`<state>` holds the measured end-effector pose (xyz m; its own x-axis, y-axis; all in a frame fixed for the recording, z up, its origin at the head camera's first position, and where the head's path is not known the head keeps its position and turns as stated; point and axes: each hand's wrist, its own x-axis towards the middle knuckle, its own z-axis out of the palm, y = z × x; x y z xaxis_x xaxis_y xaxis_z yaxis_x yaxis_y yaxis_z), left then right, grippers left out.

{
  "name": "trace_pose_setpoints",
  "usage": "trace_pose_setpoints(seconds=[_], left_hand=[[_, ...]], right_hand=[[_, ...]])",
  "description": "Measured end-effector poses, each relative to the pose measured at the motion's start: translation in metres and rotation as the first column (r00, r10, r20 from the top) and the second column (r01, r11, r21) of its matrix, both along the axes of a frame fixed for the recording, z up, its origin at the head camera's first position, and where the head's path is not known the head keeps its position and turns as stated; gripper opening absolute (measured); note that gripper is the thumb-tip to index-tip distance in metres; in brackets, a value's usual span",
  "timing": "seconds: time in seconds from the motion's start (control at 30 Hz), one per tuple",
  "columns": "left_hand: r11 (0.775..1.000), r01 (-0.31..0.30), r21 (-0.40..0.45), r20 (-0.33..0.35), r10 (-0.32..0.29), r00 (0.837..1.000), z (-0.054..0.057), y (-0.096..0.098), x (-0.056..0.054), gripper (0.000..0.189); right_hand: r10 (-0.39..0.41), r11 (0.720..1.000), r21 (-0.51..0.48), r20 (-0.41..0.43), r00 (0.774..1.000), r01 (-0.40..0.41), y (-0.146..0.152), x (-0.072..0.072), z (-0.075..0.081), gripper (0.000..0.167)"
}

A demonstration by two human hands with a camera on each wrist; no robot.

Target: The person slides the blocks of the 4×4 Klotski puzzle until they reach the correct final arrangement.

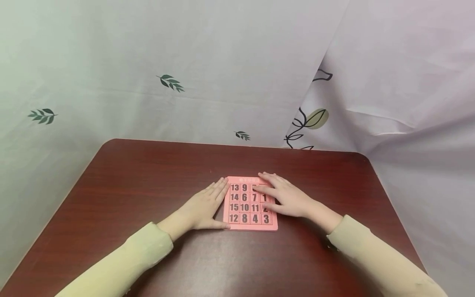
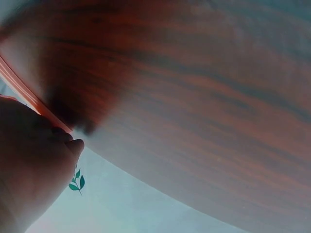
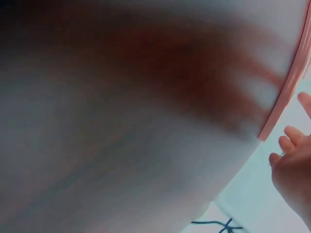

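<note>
A pink sliding number puzzle (image 1: 249, 213) lies flat on the table, its tiles bearing black numbers, with 12, 8, 4 and 3 in the row nearest me. My left hand (image 1: 203, 208) rests against its left side, fingers straight along the edge and thumb at the near left corner. Over the upper right tiles spreads my right hand (image 1: 291, 199), hiding part of the top row and some of the right column. Whether its fingertips press the tiles I cannot tell. Both wrist views show the puzzle's pink edge beside the left hand (image 2: 36, 160) and the right hand (image 3: 295, 165).
The dark red-brown wooden table (image 1: 148, 177) has rounded far corners. Behind it hangs a pale curtain (image 1: 208, 62) with green leaf prints, and another light cloth (image 1: 408, 82) falls in folds at the right.
</note>
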<state>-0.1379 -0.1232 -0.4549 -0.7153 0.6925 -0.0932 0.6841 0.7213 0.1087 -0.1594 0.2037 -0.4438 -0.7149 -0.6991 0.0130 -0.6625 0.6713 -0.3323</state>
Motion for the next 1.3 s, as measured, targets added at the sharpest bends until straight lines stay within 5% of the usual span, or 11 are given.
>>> trace_pose_setpoints(seconds=[0.53,1.0,1.3], left_hand=[[1.000,0.004,-0.019,0.009,-0.003,1.000,0.003,0.000,0.000,0.124],[1.000,0.006,-0.014,0.019,-0.006,1.000,0.001,0.001,-0.001,0.123],[1.000,0.010,-0.023,0.015,-0.010,1.000,0.002,0.000,-0.001,0.122]], right_hand=[[-0.050,0.999,0.010,-0.033,0.998,0.050,0.018,0.004,0.001,0.058],[0.045,0.997,0.063,-0.003,0.999,-0.045,-0.031,-0.010,-0.002,0.062],[-0.019,0.999,0.044,-0.012,1.000,0.020,-0.006,-0.003,-0.001,0.058]])
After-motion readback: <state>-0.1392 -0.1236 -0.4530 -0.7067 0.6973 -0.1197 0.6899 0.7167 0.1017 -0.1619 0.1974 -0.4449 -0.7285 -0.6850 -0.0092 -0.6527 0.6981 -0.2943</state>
